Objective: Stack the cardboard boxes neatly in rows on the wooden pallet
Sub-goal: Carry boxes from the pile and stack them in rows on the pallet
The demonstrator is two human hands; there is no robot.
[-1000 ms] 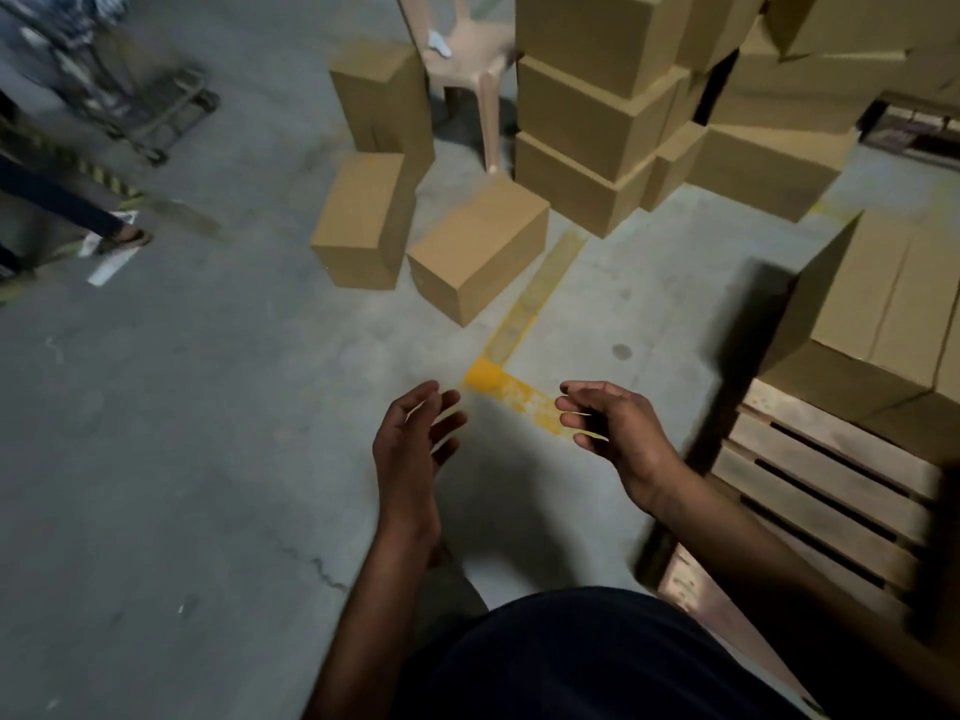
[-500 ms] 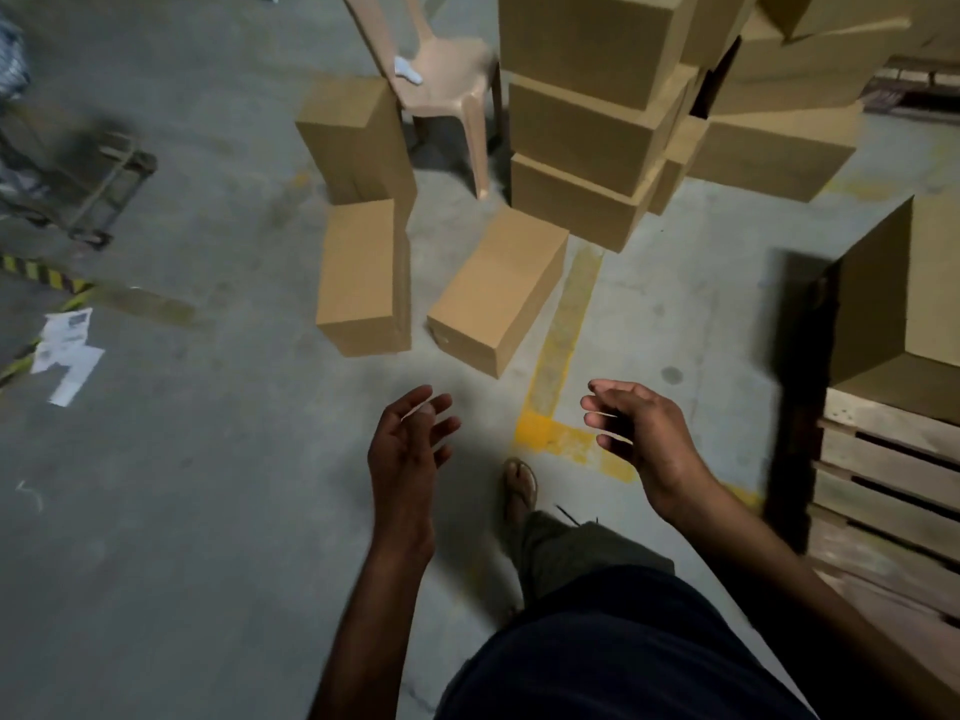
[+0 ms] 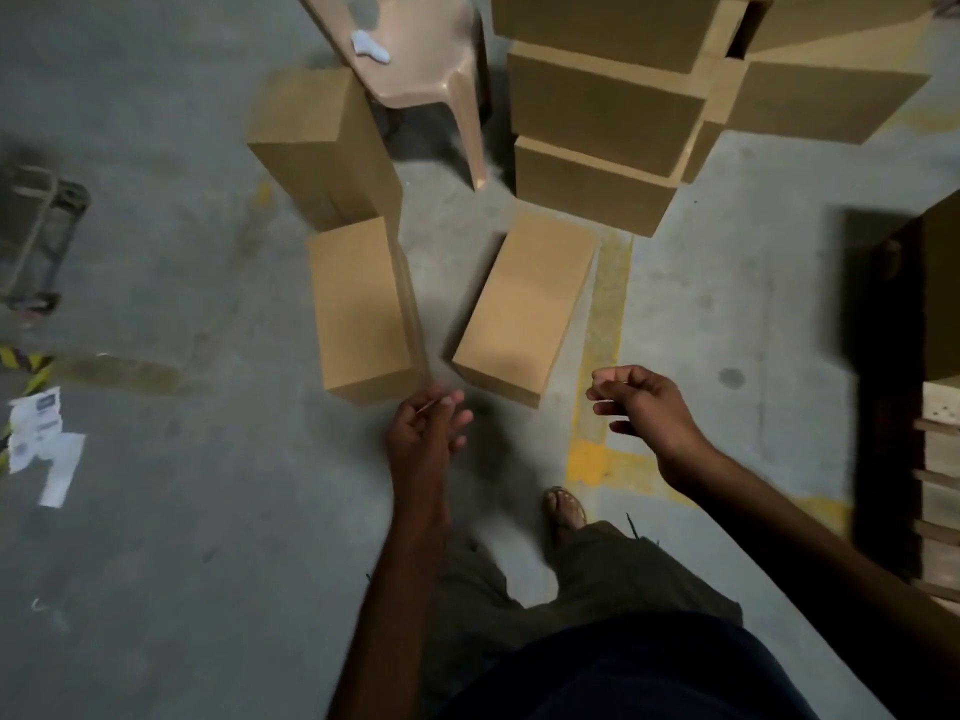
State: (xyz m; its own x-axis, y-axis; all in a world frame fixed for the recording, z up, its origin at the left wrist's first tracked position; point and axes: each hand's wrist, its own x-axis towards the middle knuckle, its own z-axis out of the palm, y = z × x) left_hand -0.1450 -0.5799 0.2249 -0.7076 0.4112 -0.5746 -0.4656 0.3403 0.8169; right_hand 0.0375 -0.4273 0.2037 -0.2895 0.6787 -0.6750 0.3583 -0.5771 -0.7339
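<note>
Both hands empty. Left hand (image 3: 422, 438) has fingers loosely bent and holds nothing; it hovers just beside the near end of the left floor box (image 3: 361, 309). Right hand (image 3: 649, 414) has fingers half curled, also holding nothing, and is near the near corner of the right floor box (image 3: 524, 304). Both boxes lie flat on the concrete floor (image 3: 182, 563). An upright box (image 3: 322, 148) stands behind them and a box stack (image 3: 602, 122) is further back beside the plastic chair (image 3: 426, 59). The wooden pallet (image 3: 941, 485) is at the far right edge, well apart from these boxes, with one pallet box (image 3: 943, 283) partly visible on it and bare slats showing. Progress looks early to middling: at least three loose boxes plus the stack are left to move. The likely step is reaching for a floor box.
</note>
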